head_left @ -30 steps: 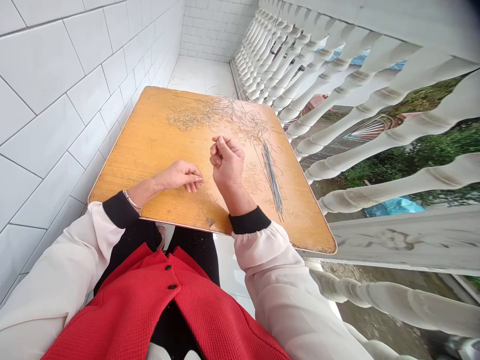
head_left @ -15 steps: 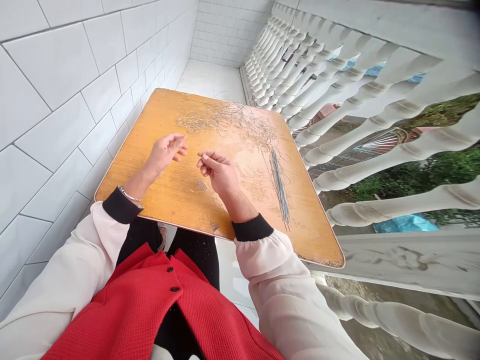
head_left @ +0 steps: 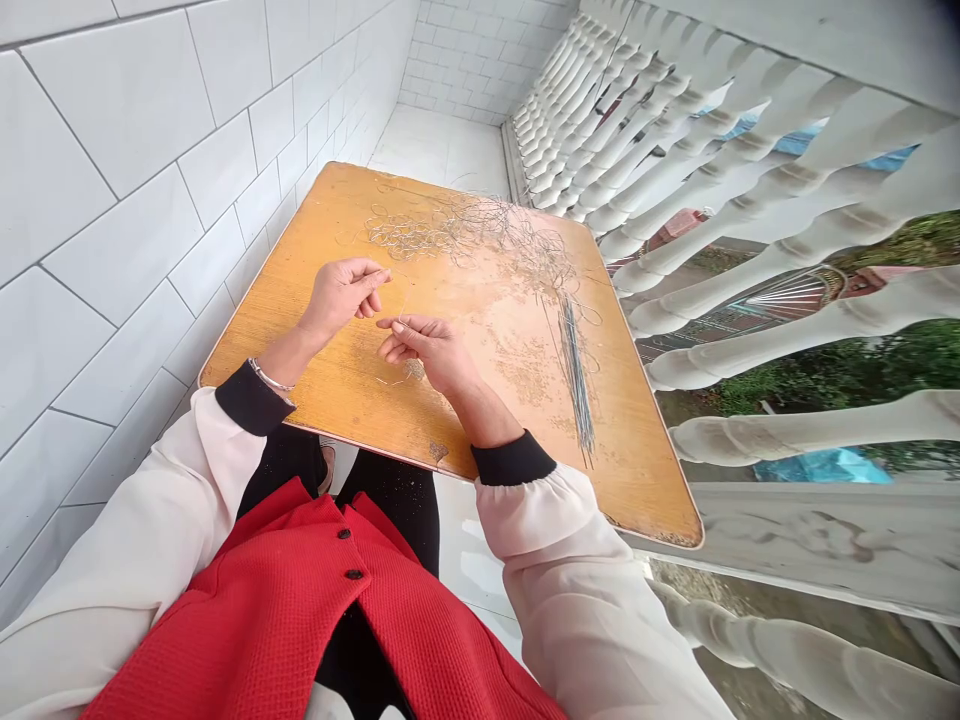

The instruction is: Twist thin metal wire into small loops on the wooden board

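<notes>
My left hand point(head_left: 346, 296) is held above the wooden table point(head_left: 300, 300), thumb and forefinger pinched on what looks like one end of a thin wire point(head_left: 406, 299). Lower and to its right, my right hand point(head_left: 431, 350) pinches the same fine wire between thumb and forefinger, its other fingers loosely curled. The wire shows only faintly as a curve between the two hands. Beyond them lies a heap of twisted wire loops point(head_left: 412, 236) with loose, tangled strands. A bundle of straight grey wires point(head_left: 576, 385) rests right of my right hand.
A white tiled wall point(head_left: 127, 200) runs close along the left. On the right stands a white balustrade point(head_left: 720, 435), with greenery and a blue sheet point(head_left: 821, 467) beyond it. The table's near edge is just in front of my lap.
My left fingers, loosely apart before, are now pinched together. The right hand has turned slightly, and a curve of wire shows between the hands. The view has shifted a little.
</notes>
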The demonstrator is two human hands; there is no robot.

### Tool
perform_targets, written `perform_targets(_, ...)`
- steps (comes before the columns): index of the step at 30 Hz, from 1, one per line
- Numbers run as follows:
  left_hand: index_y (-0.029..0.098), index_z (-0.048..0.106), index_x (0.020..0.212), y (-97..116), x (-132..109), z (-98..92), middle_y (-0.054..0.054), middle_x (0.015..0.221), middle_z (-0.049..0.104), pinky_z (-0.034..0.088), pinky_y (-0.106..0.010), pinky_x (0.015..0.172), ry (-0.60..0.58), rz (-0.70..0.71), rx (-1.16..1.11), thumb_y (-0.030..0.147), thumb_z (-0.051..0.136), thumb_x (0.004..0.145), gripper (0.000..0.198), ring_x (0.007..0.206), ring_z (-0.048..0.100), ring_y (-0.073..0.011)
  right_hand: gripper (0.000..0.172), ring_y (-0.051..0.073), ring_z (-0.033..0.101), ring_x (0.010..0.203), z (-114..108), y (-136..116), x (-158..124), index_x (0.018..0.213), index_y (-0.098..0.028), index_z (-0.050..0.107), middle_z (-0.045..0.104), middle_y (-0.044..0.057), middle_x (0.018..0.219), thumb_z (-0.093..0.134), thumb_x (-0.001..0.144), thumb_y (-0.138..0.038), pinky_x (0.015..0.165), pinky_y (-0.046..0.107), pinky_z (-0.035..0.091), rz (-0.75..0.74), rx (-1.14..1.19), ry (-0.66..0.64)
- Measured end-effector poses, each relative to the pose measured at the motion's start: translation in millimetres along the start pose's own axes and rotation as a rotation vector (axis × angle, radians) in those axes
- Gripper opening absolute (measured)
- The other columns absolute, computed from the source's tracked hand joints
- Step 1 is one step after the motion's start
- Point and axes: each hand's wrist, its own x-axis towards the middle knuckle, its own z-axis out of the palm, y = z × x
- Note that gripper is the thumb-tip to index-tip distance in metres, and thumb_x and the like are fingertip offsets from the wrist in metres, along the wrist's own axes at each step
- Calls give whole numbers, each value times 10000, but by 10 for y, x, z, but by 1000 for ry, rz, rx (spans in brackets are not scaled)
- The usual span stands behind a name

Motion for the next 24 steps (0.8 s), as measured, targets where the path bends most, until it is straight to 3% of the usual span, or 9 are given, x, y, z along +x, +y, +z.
perform_targets(5, 130, 660, 745, 24, 9, -3, 50, 449, 556, 363, -145, 434, 16, -1, 46, 236, 662, 881, 172, 369, 481, -32, 574, 121, 663, 569, 45, -27, -37, 1086, -160, 717, 746, 41, 689, 697, 775, -642, 575, 236, 528, -28, -81, -63)
perform_targets(13, 131, 672, 723, 11, 13, -9, 56, 431, 533, 350, -173, 448, 28, 11, 89, 158, 637, 873, 156, 361, 455, -38, 632, 122, 628, 516, 63, 6, -35, 1009, -155, 716, 722, 43, 647, 572, 812, -738, 534, 241, 504, -66, -148, -96)
perform_targets(19, 127, 651, 673, 39, 13, 9, 59, 396, 508, 305, -169, 416, 26, -69, 68, 113, 622, 858, 188, 333, 411, -31, 594, 95, 494, 412, 105, 140, 12, 836, -168, 696, 589, -24, 472, 515, 844, -734, 472, 235, 419, -158, -430, 93)
perform_targets(24, 119, 652, 695, 64, 23, 6, 54, 412, 520, 309, -165, 426, 17, -100, 4, 134, 631, 877, 184, 351, 422, -27, 668, 103, 560, 472, 87, 159, 57, 943, -160, 704, 661, 4, 570, 551, 774, -787, 509, 239, 458, -93, -257, 28)
